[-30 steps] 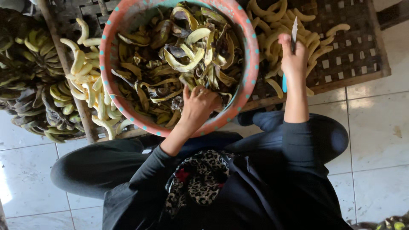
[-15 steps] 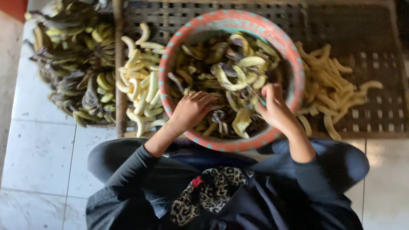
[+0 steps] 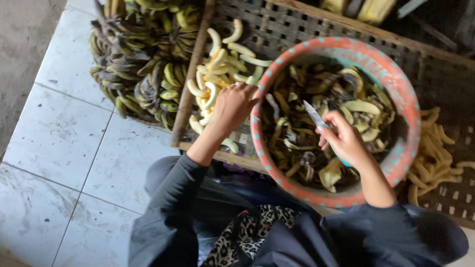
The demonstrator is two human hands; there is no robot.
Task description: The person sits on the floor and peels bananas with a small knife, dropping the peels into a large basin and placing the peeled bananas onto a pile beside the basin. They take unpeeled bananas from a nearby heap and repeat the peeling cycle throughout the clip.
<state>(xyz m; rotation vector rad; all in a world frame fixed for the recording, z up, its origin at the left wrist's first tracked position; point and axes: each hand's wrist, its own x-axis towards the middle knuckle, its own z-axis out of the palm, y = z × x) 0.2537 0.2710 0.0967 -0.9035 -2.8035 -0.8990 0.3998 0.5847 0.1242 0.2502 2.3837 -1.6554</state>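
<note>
A round basin with an orange-pink rim and turquoise dots is seen right of centre in the frame, filled with banana peels in dull yellow and brown. Its near rim is set just above the person's lap, and its left rim is touched by the left hand, whose fingers are curled down at the rim beside a heap of peeled bananas; whether anything is pinched in that hand cannot be told. The right hand is held over the middle of the basin, its fingers closed around the handle of a small knife, the pale blade pointed toward the upper left.

The basin and the peeled fruit are carried by a woven slatted tray with a wooden edge running diagonally from top centre to the lower left of the basin. A second heap of peeled fruit is seen at the right edge, just beside the basin's rim. Bunches of unpeeled green-yellow bananas are piled in the upper left, against the tray's wooden edge. Open room is left only on the white tiled floor in the left and lower left of the frame. A leopard-patterned cloth is seen at bottom centre.
</note>
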